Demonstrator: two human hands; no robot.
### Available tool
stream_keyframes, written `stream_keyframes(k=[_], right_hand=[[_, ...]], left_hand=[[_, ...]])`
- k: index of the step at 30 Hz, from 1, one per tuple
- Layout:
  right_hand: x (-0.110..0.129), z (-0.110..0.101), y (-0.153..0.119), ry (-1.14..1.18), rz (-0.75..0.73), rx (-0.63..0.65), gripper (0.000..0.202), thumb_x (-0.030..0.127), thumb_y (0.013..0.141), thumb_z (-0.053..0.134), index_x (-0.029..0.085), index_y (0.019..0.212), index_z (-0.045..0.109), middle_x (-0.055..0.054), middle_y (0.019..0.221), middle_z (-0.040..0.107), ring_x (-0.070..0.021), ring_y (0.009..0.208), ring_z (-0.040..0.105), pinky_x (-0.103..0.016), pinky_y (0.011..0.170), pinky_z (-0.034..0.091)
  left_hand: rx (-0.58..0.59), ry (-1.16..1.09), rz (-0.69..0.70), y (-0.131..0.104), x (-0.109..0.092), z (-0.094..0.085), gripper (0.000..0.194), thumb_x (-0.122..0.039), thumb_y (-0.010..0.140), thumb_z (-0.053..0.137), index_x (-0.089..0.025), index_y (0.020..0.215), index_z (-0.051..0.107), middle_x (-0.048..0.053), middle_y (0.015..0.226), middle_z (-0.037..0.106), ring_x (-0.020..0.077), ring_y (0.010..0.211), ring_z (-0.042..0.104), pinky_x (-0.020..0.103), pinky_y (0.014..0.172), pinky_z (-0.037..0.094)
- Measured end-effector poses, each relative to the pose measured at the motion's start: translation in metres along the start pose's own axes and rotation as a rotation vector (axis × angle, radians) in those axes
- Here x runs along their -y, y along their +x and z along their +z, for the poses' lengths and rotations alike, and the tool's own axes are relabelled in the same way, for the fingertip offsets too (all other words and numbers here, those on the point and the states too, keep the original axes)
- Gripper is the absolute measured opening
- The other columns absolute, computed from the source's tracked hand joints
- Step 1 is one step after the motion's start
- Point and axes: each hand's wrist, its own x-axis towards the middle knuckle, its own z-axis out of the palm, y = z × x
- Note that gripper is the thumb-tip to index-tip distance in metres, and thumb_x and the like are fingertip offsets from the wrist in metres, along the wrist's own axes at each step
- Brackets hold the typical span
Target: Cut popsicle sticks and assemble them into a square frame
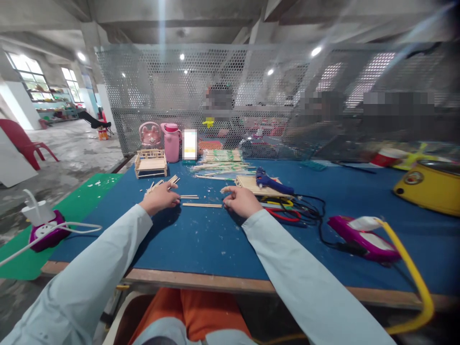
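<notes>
Pale blue sleeves (298, 268) reach in from the bottom corners over orange trousers (212, 311) and the wooden edge of a blue tabletop (201, 244). Left hand (160, 198): fingers curled, tips turned in toward the middle. Right hand (242, 201): index reaching left, other fingers bent under. Can't tell if either hand grips anything.

Stick pair (201, 205): 2 thin pale sticks side by side, flat on the blue surface between the hands, 1 end just beside each hand's fingertips. Contact unclear. Short sticks (189, 197) lie just behind, by the left hand; more cut pieces (174, 179) sit behind that hand, partly hidden.

Beyond the right hand: stick panel (246, 183) with a blue glue gun (275, 184) on its right part; red-handled tool (283, 213) and black cables (314, 208) beside it. Farther back, centre: long sticks (223, 156), some in green-marked wrap. Back left: small wooden bench model (151, 164), pink bottle (172, 143), lit phone (189, 143).

Outer right: purple power strip (362, 239), yellow pot (429, 189). Outer left: 2nd purple strip (46, 232). Perforated metal screen (161, 81) runs behind everything on the table.
</notes>
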Motion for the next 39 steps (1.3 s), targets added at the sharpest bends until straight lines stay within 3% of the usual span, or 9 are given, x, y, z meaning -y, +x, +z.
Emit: stream_keyframes(k=[2, 7, 17, 24, 31, 35, 39], right_hand=[[0.000, 0.000, 0.000, 0.027, 0.040, -0.011, 0.040, 0.001, 0.063, 0.049, 0.014, 0.099, 0.062, 0.000, 0.058, 0.065, -0.0116, 0.051, 0.060, -0.020, 0.051, 0.047], [0.002, 0.000, -0.002, 0.048, 0.083, 0.006, 0.036, 0.001, 0.062, 0.051, 0.013, 0.095, 0.062, 0.001, 0.054, 0.064, -0.0121, 0.049, 0.060, -0.020, 0.049, 0.047], [0.003, 0.002, -0.003, 0.020, 0.058, 0.011, 0.037, 0.001, 0.059, 0.056, 0.016, 0.091, 0.064, 0.002, 0.057, 0.066, -0.0116, 0.053, 0.061, -0.021, 0.058, 0.048], [0.003, 0.002, -0.002, -0.001, 0.034, 0.023, 0.036, 0.001, 0.060, 0.055, 0.015, 0.092, 0.064, 0.001, 0.058, 0.067, -0.0114, 0.053, 0.060, -0.021, 0.058, 0.047], [0.004, 0.001, -0.004, -0.046, -0.024, 0.014, 0.034, 0.002, 0.057, 0.056, 0.018, 0.085, 0.065, 0.003, 0.057, 0.065, -0.0114, 0.054, 0.058, -0.020, 0.056, 0.044], [0.005, 0.001, -0.005, -0.066, -0.050, 0.035, 0.034, 0.004, 0.053, 0.061, 0.018, 0.084, 0.064, 0.004, 0.058, 0.062, -0.0105, 0.053, 0.056, -0.020, 0.054, 0.042], [0.005, 0.001, -0.006, -0.089, -0.070, 0.027, 0.036, 0.005, 0.051, 0.063, 0.017, 0.085, 0.064, 0.004, 0.063, 0.061, -0.0101, 0.055, 0.054, -0.020, 0.054, 0.041]], left_hand=[[-0.006, -0.117, -0.076, -0.004, -0.003, 0.007, 0.044, -0.012, 0.074, 0.049, -0.014, 0.117, 0.045, 0.009, 0.094, 0.068, 0.0126, 0.073, 0.065, 0.020, 0.063, 0.051], [-0.008, -0.048, -0.067, -0.006, -0.002, 0.013, 0.046, -0.012, 0.073, 0.047, -0.014, 0.119, 0.042, 0.008, 0.083, 0.069, 0.0153, 0.069, 0.066, 0.022, 0.060, 0.051], [-0.079, 0.130, 0.098, 0.012, 0.020, 0.019, 0.049, -0.015, 0.071, 0.050, -0.017, 0.120, 0.045, 0.004, 0.077, 0.069, 0.0156, 0.066, 0.065, 0.024, 0.059, 0.048], [-0.074, 0.195, 0.121, 0.009, 0.017, 0.016, 0.050, -0.016, 0.072, 0.049, -0.015, 0.122, 0.043, 0.003, 0.076, 0.069, 0.0155, 0.066, 0.064, 0.024, 0.061, 0.047], [-0.049, 0.420, 0.353, -0.002, 0.008, 0.011, 0.054, -0.011, 0.066, 0.057, -0.016, 0.119, 0.046, 0.005, 0.094, 0.066, 0.0154, 0.080, 0.062, 0.024, 0.071, 0.047], [-0.024, 0.477, 0.389, -0.006, 0.005, 0.015, 0.056, -0.017, 0.068, 0.064, -0.015, 0.121, 0.045, 0.007, 0.100, 0.065, 0.0154, 0.077, 0.062, 0.025, 0.071, 0.046], [-0.039, 0.507, 0.417, -0.006, 0.005, 0.020, 0.047, -0.015, 0.070, 0.063, -0.016, 0.115, 0.051, 0.006, 0.098, 0.067, 0.0172, 0.085, 0.062, 0.025, 0.075, 0.045]])
